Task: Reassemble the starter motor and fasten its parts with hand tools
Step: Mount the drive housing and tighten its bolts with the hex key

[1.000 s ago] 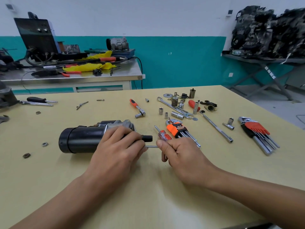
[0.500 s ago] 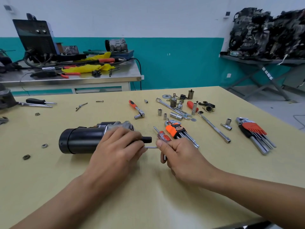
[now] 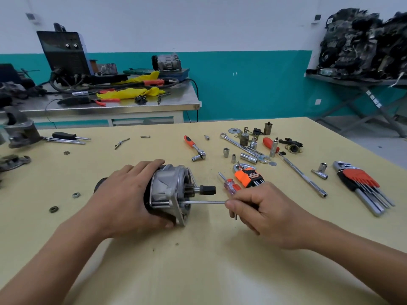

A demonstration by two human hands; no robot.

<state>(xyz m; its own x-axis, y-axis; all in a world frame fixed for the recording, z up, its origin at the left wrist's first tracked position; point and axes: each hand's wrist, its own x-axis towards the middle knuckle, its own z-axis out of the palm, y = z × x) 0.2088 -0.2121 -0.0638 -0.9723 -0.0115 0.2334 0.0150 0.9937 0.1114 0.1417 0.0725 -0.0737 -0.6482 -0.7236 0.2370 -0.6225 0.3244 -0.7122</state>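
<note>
Teal and white walls are seen behind a pale yellow bench [image 3: 198,271]. Near the middle of the bench the starter motor [image 3: 169,190] is laid on its side, with its pinion shaft pointed toward the right edge. The black body of the motor is gripped by the left hand [image 3: 123,194]: the fingers are curled over the top and the thumb is tucked under the housing. An L-shaped key [image 3: 202,202] is pinched in the curled fingers of the right hand [image 3: 264,210], and its long arm is held level against the lower part of the silver end housing (its short arm juts down below the fingers). Just beyond the right hand a small screwdriver [image 3: 230,183] and an orange-cased key set [image 3: 248,176] are laid side by side. Toward the far edge a ratchet [image 3: 195,148], loose sockets [image 3: 226,152] and a spanner [image 3: 244,146] are scattered. A red-cased key set [image 3: 361,181] is placed by the right edge, and two nuts [image 3: 76,195] are seen toward the left edge.
</note>
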